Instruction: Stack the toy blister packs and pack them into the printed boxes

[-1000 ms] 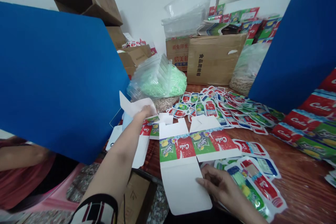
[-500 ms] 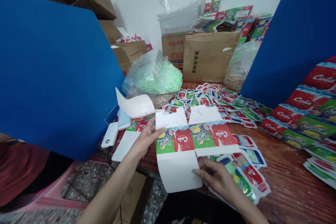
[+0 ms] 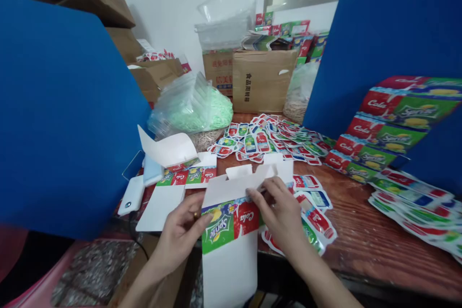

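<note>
A printed carton blank (image 3: 229,264) with a Sprite and Cola band and white flaps is in both my hands, partly folded and tilted over the table's front edge. My left hand (image 3: 185,227) pinches its left edge, thumb on the Sprite panel. My right hand (image 3: 279,211) has its fingers closed at the upper right flap, beside the Cola panel; part of the carton behind it is hidden. Another flat carton blank (image 3: 162,208) with a curled white flap lies to the left. Can-shaped printed cards (image 3: 319,216) lie under and beside my right hand.
More cards (image 3: 258,139) are heaped mid-table. Printed cartons (image 3: 378,137) stand stacked at the right, with a card pile (image 3: 415,211) before them. A white device (image 3: 131,195) with a cable sits at left. Bags of green shred (image 3: 195,110), a cardboard box (image 3: 265,82) and blue partitions (image 3: 65,120) surround the table.
The carton blank was spread wide and is now partly folded, closer to me. My right hand has moved from its lower flap up to its upper right part. The view has turned right.
</note>
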`<state>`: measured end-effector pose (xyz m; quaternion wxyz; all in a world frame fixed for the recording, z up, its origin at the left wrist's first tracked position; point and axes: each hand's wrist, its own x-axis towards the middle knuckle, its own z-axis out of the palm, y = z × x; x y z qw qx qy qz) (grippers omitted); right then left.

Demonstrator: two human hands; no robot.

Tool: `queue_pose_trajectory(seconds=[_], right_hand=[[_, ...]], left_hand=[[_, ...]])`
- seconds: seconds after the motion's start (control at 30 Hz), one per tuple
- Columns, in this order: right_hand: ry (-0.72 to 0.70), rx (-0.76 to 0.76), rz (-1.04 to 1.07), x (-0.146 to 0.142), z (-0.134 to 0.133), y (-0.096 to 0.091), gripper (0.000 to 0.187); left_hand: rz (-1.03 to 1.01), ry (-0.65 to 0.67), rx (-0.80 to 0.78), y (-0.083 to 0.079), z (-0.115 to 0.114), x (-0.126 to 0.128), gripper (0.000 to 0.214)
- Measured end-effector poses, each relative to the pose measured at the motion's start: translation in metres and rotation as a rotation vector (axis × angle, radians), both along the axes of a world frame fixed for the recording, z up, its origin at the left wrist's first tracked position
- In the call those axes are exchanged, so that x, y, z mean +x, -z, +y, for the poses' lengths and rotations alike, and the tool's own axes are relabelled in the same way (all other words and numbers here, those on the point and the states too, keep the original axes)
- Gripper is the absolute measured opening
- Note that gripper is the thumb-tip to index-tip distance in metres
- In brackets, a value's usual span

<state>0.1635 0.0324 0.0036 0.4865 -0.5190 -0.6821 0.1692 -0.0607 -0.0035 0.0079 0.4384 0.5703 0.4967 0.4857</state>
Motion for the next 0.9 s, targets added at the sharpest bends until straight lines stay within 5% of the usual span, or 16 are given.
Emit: queue_pose_trajectory(seconds=[0.1,0.23,0.4,0.5,0.67,0.8,0.9], right_hand=[[-0.091,0.096,0.129,-0.012,-0.005,-0.001,0.016],[-0.356,0.192,0.156,-0.007,-0.013,0.006,0.01],[-0.307,0.149,0.03,0.013,-0.032,0.026,0.023],[-0.224,0.06,-0.009,0.02,-0.045,0.043,0.012],[-0.06,-0.224,-0.021,0.021,-0.052,0.067,0.051],[-0.022,-0.179,-0.275,0.017,-0.046,0.064,0.031],[-0.056,-0.279,-0.515,0.012,-0.041,0.055,0.029]], left_hand=[[0.199,0.068,0.095,-0.008,-0.01,-0.008,0.038],[0.721,0.184,0.4,-0.013,-0.013,-0.022,0.043],[1.073,0.122,0.662,-0.012,-0.009,-0.029,0.064],[1.1,0.047,0.578,0.0,-0.01,-0.025,0.057],[1.157,-0.126,0.158,0.024,-0.016,-0.004,0.038],[1.191,-0.211,-0.027,0.026,-0.017,0.011,0.037],[1.223,-0.256,-0.103,0.024,-0.015,0.018,0.04]])
